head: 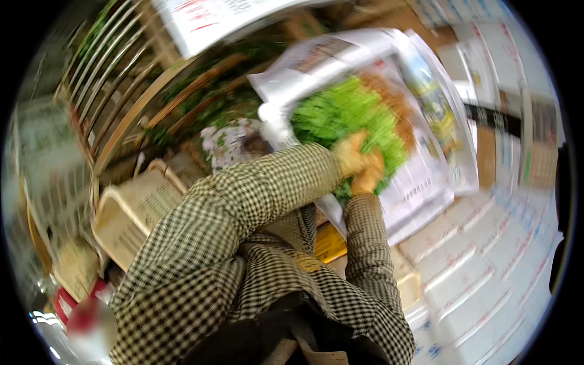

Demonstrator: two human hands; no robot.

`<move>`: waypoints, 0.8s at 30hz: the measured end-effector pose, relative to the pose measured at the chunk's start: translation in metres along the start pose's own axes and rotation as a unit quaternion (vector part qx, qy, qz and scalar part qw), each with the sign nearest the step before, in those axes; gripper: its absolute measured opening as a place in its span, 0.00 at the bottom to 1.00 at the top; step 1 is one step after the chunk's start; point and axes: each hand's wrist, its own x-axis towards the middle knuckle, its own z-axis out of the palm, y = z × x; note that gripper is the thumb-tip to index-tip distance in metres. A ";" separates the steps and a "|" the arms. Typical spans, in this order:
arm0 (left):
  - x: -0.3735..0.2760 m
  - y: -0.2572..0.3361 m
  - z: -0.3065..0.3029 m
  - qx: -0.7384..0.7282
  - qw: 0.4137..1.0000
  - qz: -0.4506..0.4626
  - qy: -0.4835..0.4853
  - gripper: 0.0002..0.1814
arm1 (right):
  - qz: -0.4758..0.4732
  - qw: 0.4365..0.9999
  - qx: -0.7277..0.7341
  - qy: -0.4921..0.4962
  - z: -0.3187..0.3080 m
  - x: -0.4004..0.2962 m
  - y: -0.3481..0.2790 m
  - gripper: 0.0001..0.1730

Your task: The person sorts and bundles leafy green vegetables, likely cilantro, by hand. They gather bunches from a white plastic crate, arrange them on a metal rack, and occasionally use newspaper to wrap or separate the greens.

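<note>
A bunch of bright green, curly leafy greens lies over white printed plastic sheeting. A frilly reddish-brown mass borders it on the right; motion blur hides what it is. My left hand reaches in from the left and grips the near side of the greens. Close against it, my right hand is also shut on the leaves, and the two hands overlap. Some fingers are hidden among the leaves. Both arms wear checked sleeves. Folds of the sheeting rise around the bunch, with a colourful printed panel on the right.
Wooden slatted crates holding dark greens stand at the left. A cream-coloured container bearing writing sits beside my left arm. White boxes are stacked along the right. A yellow item shows between my arms.
</note>
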 end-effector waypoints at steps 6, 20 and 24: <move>-0.146 0.011 -0.096 -0.222 0.969 0.065 -0.086 0.30 | -0.200 0.324 -0.913 -0.144 0.049 -0.072 -0.095 0.22; -0.497 -0.218 -0.159 -0.485 0.582 0.260 0.598 0.18 | -0.343 0.159 -0.562 -0.736 0.279 -0.437 0.139 0.12; -0.542 -0.293 -0.158 -0.667 0.278 0.184 0.666 0.18 | -0.241 0.000 -0.519 -0.820 0.267 -0.517 0.257 0.20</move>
